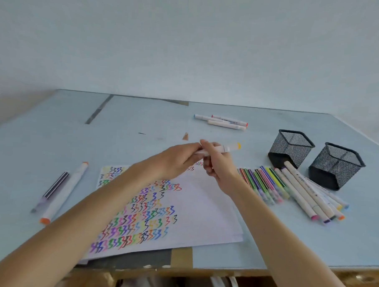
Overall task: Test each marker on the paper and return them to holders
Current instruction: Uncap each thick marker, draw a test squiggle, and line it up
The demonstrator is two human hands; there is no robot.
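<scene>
Both my left hand (pixel 179 158) and right hand (pixel 216 159) grip the yellow-capped marker (pixel 227 148) above the paper (pixel 203 209), apparently at the cap; next I judge: test, recap, drop into a mesh holder (pixel 290 147).

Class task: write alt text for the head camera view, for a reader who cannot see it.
Both hands, left hand and right hand, hold a yellow-tipped marker above scribbled paper. Two empty mesh holders stand right, behind rows of markers.
</scene>
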